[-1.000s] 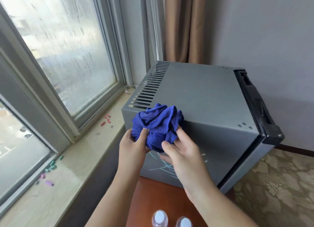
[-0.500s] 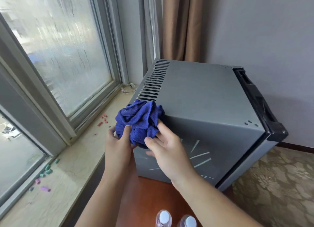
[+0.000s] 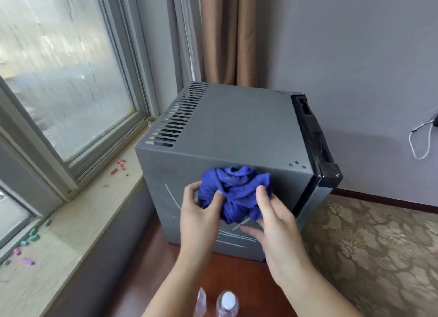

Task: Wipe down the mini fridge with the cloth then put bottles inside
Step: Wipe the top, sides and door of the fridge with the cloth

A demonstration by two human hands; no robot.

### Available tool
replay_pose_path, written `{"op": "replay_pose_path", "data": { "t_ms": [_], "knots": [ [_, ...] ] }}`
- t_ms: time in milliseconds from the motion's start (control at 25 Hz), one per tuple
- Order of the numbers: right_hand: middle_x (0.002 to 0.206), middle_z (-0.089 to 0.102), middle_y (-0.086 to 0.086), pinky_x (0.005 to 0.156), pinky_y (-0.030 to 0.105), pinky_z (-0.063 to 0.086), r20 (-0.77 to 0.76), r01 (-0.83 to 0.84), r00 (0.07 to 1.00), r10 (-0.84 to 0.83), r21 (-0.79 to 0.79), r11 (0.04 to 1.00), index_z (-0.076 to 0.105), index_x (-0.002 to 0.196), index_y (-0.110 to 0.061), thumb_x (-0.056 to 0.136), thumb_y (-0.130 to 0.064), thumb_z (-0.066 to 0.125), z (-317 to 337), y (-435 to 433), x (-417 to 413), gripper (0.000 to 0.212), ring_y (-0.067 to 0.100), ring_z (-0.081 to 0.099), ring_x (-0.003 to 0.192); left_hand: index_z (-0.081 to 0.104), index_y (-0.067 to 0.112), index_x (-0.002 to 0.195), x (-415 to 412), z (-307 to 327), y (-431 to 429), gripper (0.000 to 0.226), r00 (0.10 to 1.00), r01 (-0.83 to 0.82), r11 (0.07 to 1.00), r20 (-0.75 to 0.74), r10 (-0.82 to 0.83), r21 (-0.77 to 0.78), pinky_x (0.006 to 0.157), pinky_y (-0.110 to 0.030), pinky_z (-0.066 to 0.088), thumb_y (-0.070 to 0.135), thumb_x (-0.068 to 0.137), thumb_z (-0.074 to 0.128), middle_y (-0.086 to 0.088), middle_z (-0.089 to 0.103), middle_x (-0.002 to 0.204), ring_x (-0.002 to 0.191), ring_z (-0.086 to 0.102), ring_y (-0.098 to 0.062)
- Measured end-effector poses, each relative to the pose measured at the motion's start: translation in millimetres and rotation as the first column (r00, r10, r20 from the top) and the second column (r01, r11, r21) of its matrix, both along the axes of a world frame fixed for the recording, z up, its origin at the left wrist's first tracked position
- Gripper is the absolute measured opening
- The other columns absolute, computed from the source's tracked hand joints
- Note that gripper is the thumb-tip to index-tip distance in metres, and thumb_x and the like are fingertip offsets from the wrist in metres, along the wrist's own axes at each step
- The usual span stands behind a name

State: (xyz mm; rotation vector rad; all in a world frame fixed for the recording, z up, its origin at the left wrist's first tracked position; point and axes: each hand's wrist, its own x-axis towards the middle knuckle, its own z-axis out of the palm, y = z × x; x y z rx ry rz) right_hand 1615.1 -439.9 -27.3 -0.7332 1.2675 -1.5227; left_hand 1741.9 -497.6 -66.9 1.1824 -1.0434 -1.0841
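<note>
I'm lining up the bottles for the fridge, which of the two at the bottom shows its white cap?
The right bottle, whose round white cap faces the camera. The left bottle beside it looks clear and blurred, with no cap visible.

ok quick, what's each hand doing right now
Left hand: closed on the blue cloth, pressing it to the mini fridge side.
Right hand: also gripping the blue cloth, thumb on top.

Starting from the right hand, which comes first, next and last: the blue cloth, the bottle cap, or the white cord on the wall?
1. Cloth: held in the right hand.
2. Bottle cap: below, by the forearm.
3. Cord: far right, on the wall.
</note>
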Motion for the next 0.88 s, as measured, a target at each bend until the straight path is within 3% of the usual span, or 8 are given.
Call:
{"op": "replay_pose_path", "data": {
  "t_ms": [160,320,560,720,800,880],
  "knots": [
    [0.110,0.081,0.000,0.073,0.040,0.061,0.142,0.218,0.963,-0.228,0.083,0.972,0.073,0.119,-0.026,0.104,-0.033,0.055,-19,25,-56,0.025,0.021,0.078,0.100,0.062,0.034,0.096,-71,-12,26,0.032,0.979,0.202,0.972,-0.044,-0.199,0.120,0.076,-0.055,0.061,0.039,0.071,0.081,-0.005,0.079,0.079,0.074,0.076,-0.029],
    [0.107,0.081,0.003,0.075,0.040,0.059,0.179,0.255,0.944,-0.276,0.129,0.958,0.072,0.120,-0.023,0.104,-0.025,0.055,-26,39,-97,0.023,0.019,0.080,0.094,0.061,0.032,0.095,-114,-23,41,0.033,0.964,0.266,0.945,-0.064,-0.259,0.190,0.079,-0.056,0.060,0.039,0.071,0.083,-0.006,0.080,0.080,0.082,0.076,-0.036],
    [0.104,0.081,0.008,0.072,0.037,0.060,0.279,0.268,0.910,-0.306,0.167,0.949,0.066,0.127,-0.010,0.099,-0.021,0.064,-41,32,-99,0.030,0.019,0.080,0.090,0.058,0.019,0.106,-111,-42,36,0.048,0.959,0.271,0.928,-0.153,-0.238,0.257,0.084,-0.055,0.060,0.037,0.069,0.084,-0.012,0.080,0.089,0.090,0.076,-0.037],
    [0.112,0.078,0.015,0.067,0.035,0.065,0.329,0.215,0.903,-0.277,0.214,0.953,0.069,0.118,-0.005,0.094,-0.019,0.072,-47,13,-66,0.028,0.022,0.079,0.096,0.054,0.011,0.111,-75,-55,22,0.041,0.961,0.208,0.940,-0.235,-0.145,0.271,0.065,-0.035,0.062,0.021,0.083,0.082,-0.012,0.078,0.083,0.079,0.076,-0.032],
    [0.108,0.079,0.015,0.067,0.038,0.064,0.349,0.175,0.904,-0.248,0.226,0.958,0.071,0.111,-0.005,0.091,-0.019,0.075,-47,-1,-40,0.024,0.023,0.078,0.098,0.052,0.013,0.110,-49,-57,13,0.041,0.965,0.139,0.953,-0.252,-0.069,0.270,0.058,-0.029,0.059,0.024,0.084,0.082,-0.007,0.075,0.074,0.067,0.072,-0.023],
    [0.108,0.079,0.015,0.069,0.041,0.064,0.375,0.123,0.905,-0.202,0.224,0.967,0.071,0.111,-0.004,0.090,-0.019,0.076,-43,-18,-8,0.026,0.025,0.077,0.102,0.052,0.016,0.107,-18,-55,3,0.047,0.968,0.057,0.961,-0.251,0.013,0.271,0.059,-0.032,0.059,0.033,0.078,0.085,-0.004,0.073,0.072,0.066,0.070,-0.021]
  ]
}}
